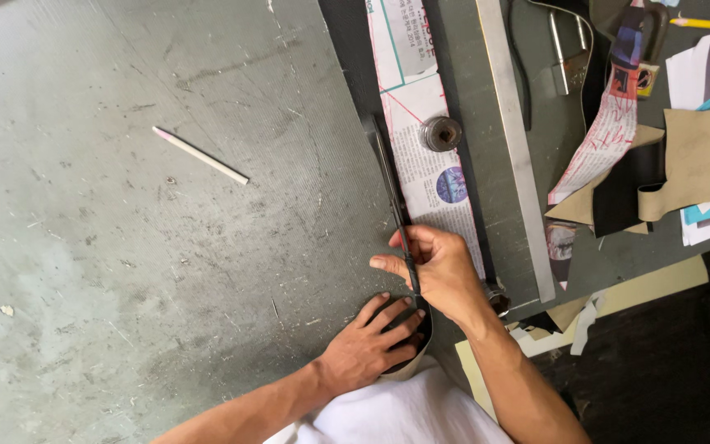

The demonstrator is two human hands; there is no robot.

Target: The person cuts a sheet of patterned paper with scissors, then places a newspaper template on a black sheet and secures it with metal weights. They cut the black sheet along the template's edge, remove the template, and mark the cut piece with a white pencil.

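Beside the printed paper pattern strip (431,164) — taken as the landmark — a narrow dark leather strip (389,182) is laid along the pattern's left edge, on the grey cutting mat (125,247). Its long axis is directed away from the body, toward the top of the view and slightly leftward, so that most of the strip lies ahead of both hands. The near end is pinned by the left hand (369,345), whose fingers are spread flat on a curved dark piece below the pattern's near end. The right hand (439,271) is closed on a thin dark tool (408,261) — its kind cannot be told — held against the strip at the pattern's lower left corner; this hand is the nearer to the strip's free length. A round metal weight (442,133) is set on the pattern's right edge, and a long steel ruler (513,140) is laid parallel, right of the pattern. A white marking pencil (200,155) is seen well left of the pattern, apart from both hands.
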